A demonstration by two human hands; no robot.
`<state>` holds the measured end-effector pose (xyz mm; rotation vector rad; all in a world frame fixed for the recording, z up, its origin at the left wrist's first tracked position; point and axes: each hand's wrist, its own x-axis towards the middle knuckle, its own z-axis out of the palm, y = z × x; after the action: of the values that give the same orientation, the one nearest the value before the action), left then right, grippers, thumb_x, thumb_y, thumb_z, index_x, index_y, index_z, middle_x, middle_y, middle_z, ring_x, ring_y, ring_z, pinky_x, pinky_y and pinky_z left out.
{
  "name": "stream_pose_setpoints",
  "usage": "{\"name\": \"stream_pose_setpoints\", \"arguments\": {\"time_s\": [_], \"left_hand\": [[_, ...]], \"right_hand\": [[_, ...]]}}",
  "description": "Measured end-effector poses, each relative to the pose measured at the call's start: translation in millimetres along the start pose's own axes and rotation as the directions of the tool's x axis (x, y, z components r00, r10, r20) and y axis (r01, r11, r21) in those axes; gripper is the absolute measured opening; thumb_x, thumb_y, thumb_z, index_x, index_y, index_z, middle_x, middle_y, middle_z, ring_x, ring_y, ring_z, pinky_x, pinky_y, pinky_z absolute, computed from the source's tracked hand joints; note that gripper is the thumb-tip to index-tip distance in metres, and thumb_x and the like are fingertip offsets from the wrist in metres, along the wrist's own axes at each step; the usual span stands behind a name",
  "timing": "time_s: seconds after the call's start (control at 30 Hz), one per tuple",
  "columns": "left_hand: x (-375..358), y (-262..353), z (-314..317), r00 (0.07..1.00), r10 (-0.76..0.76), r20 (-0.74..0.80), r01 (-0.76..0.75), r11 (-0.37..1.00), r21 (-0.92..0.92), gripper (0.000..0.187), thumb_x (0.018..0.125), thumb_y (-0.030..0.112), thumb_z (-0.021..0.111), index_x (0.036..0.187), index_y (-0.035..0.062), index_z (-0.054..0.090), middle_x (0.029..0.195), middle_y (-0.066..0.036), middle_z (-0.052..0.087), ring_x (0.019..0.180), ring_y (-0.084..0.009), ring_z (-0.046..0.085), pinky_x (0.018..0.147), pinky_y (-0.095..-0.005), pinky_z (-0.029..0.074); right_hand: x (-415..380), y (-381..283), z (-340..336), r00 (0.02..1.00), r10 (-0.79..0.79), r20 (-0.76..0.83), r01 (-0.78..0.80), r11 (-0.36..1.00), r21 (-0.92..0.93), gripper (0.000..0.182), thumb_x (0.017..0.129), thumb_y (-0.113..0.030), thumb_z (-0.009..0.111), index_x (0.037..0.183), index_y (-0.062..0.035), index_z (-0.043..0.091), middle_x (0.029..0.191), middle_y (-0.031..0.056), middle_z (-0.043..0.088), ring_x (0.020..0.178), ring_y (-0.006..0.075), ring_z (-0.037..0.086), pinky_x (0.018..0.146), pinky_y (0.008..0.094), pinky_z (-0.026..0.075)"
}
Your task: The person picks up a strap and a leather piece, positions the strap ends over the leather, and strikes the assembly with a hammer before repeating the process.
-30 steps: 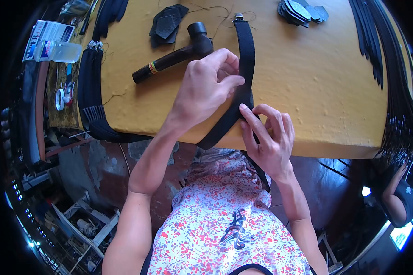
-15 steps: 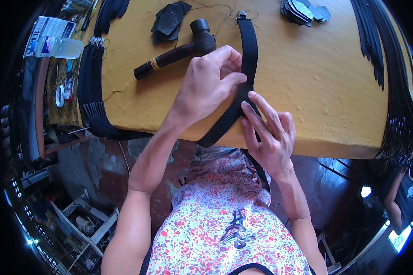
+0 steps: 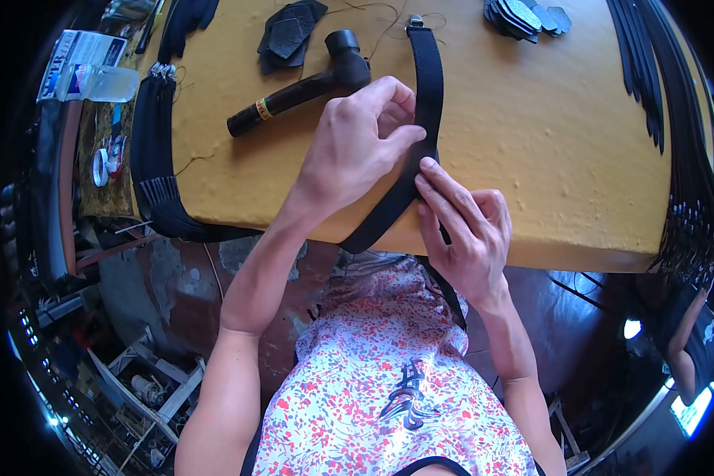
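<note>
A black elastic strap (image 3: 428, 79), apparently part of suspenders, lies across the padded table with a metal clip (image 3: 415, 21) at its far end. Near the middle it bends, one branch running to the table's front edge on the left and another passing under my right hand. My left hand (image 3: 357, 139) has curled fingers, with thumb and index finger closed at the strap's left edge. Just below, my right hand (image 3: 472, 222) bears on the join with its index and middle fingertips, thumb tucked in close. What lies beneath those fingertips is hidden.
A dark hammer (image 3: 345, 67) lies left of the strap. Dark leather pieces (image 3: 289, 36) and another stack of patches (image 3: 516, 17) sit farther back. Bundled straps hang at the left (image 3: 155, 135) and right (image 3: 690, 159) edges. A person's arm (image 3: 685, 325) shows at far right.
Both hands keep nearly the same hold on the strap. The right fingertips have shifted very slightly, and the whole view has moved a little.
</note>
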<state>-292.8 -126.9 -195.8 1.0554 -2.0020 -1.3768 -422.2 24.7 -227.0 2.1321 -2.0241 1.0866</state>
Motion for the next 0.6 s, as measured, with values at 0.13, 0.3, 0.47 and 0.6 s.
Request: {"name": "stream_pose_setpoints", "arguments": {"time_s": [0.13, 0.3, 0.47, 0.6], "left_hand": [[-3.9, 11.5, 3.8, 0.997, -0.011, -0.078, 0.019, 0.995, 0.096, 0.024, 0.087, 0.002, 0.076, 0.105, -0.0008, 0.061, 0.084, -0.008, 0.069, 0.068, -0.0078, 0.064, 0.06, -0.0234, 0.051], [-6.9, 8.8, 8.4, 0.994, 0.079, -0.08, -0.066, 0.985, 0.161, 0.023, 0.086, 0.001, 0.075, 0.106, 0.0033, 0.063, 0.082, -0.005, 0.064, 0.063, -0.0078, 0.061, 0.057, -0.0242, 0.049], [-7.4, 1.0, 12.4, 0.962, 0.259, -0.086, -0.212, 0.909, 0.359, 0.015, 0.084, -0.002, 0.074, 0.097, 0.0054, 0.069, 0.088, -0.005, 0.061, 0.063, -0.0077, 0.059, 0.056, -0.0242, 0.048], [-9.6, -0.9, 13.6, 0.935, 0.352, -0.039, -0.307, 0.86, 0.408, 0.013, 0.082, -0.002, 0.074, 0.093, 0.0055, 0.073, 0.093, -0.008, 0.061, 0.061, -0.0161, 0.061, 0.057, -0.0304, 0.052]], "right_hand": [[0.1, 0.1, -0.6, 1.0, 0.005, 0.006, -0.005, 1.0, 0.006, 0.039, 0.076, -0.01, 0.08, 0.115, -0.01, 0.078, 0.132, -0.0045, 0.07, 0.071, 0.0142, 0.049, 0.072, 0.0267, 0.045], [0.8, -0.7, -1.9, 1.0, 0.01, 0.007, -0.01, 1.0, 0.018, 0.039, 0.076, -0.009, 0.08, 0.115, -0.01, 0.078, 0.132, -0.0046, 0.07, 0.07, 0.0142, 0.048, 0.071, 0.0268, 0.045], [3.1, -4.4, -7.4, 0.997, 0.051, 0.065, -0.053, 0.998, 0.034, 0.037, 0.079, -0.002, 0.078, 0.115, -0.0089, 0.078, 0.129, 0.0005, 0.072, 0.081, 0.014, 0.062, 0.078, 0.0277, 0.048], [3.2, -3.4, -6.4, 0.996, 0.055, 0.064, -0.058, 0.998, 0.04, 0.036, 0.079, -0.002, 0.078, 0.114, -0.0083, 0.078, 0.129, 0.0009, 0.072, 0.081, 0.0141, 0.062, 0.077, 0.0278, 0.048]]}}
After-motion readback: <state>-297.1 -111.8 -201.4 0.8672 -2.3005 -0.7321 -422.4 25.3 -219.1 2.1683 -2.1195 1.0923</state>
